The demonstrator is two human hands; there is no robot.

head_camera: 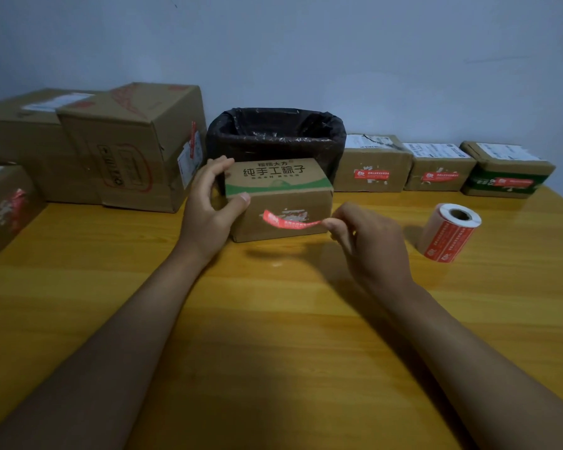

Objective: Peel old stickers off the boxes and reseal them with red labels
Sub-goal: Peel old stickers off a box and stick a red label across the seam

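Note:
A small cardboard box (283, 196) with green print and dark characters on top stands on the wooden table (273, 319) in the middle. My left hand (208, 203) grips its left end, fingers on top and thumb on the front face. A red sticker (290, 222) hangs half off the front face, its left end stuck beside torn white residue. My right hand (364, 241) pinches the sticker's free right end. A roll of red labels (449, 233) lies on the table to the right.
A bin lined with a black bag (277, 134) stands behind the box. Three small boxes with red labels (372, 164) (439, 168) (507, 170) line the back right. Large cartons (137, 144) fill the back left, and another box (4, 206) sits at the left edge.

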